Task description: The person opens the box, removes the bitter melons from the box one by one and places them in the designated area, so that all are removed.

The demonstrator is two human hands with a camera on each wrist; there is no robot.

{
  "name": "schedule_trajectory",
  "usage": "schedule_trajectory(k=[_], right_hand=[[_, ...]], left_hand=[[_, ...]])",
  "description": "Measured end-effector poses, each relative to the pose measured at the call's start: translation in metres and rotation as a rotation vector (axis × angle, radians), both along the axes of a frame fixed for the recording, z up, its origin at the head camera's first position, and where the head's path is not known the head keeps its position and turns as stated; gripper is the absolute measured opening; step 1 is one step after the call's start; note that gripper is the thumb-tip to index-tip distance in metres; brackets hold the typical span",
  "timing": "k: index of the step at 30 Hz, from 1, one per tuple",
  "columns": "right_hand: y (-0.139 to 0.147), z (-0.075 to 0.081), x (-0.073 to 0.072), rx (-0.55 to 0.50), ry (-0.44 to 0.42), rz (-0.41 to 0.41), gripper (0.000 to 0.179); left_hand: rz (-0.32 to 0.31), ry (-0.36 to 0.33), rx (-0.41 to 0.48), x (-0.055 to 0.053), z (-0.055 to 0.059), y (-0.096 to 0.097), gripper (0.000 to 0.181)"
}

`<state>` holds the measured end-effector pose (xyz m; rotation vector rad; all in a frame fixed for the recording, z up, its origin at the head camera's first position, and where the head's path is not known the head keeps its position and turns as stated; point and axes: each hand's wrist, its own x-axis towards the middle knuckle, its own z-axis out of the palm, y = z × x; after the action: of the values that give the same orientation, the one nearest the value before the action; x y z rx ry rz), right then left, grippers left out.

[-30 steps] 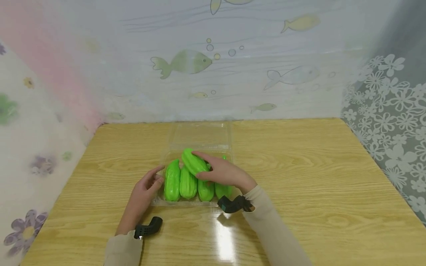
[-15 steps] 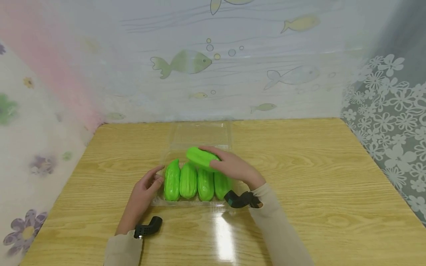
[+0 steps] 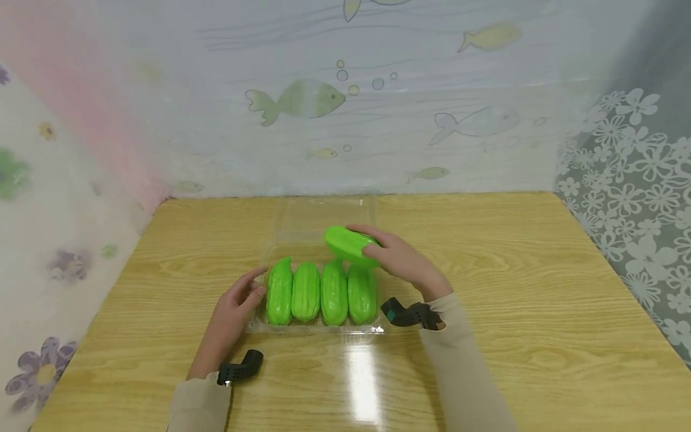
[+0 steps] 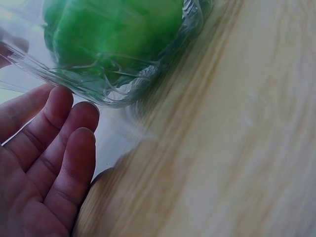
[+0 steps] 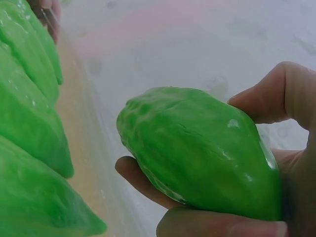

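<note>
My right hand (image 3: 402, 258) grips a glossy, ridged green gourd (image 3: 345, 243), like a bitter melon, raised over the back right of a clear plastic box (image 3: 318, 329). In the right wrist view thumb and fingers wrap the held gourd (image 5: 197, 153) from opposite sides. Several like gourds (image 3: 306, 292) lie side by side in the box, tips pointing away. The left hand (image 3: 237, 303) is at the box's left side, fingers loosely bent. In the left wrist view the left fingertips (image 4: 84, 116) rest right at the outside of the clear wall, with a gourd (image 4: 113, 34) showing through.
The box's clear lid (image 3: 326, 219) stands open behind it, toward the wall (image 3: 388, 132) printed with fish. All of it sits on a wood-grain table (image 3: 502, 288). Floral walls flank the left and right sides.
My right hand has carried the gourd to the right and slightly back, turning it closer to sideways and uncovering the gourds below. The left hand has stayed at the box.
</note>
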<state>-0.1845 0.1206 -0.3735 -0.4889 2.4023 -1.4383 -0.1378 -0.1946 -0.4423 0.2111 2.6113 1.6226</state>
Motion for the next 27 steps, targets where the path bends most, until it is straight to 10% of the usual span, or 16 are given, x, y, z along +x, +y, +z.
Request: schedule_trajectory(k=[8,21,27], right_hand=[[0.011,0.025,0.01,-0.055,-0.043,-0.025,0.049],[0.043,-0.001,0.001,-0.11,-0.098,-0.116,0.047],[0.051,-0.001,0.004,-0.121,-0.123,-0.127,0.046]], left_hand=[[0.009,0.014,-0.015,0.008,0.012,0.005,0.039],[0.011,0.014,-0.021,0.014,0.013,0.007,0.04],[0.015,0.014,-0.015,0.012,-0.005,0.0,0.041]])
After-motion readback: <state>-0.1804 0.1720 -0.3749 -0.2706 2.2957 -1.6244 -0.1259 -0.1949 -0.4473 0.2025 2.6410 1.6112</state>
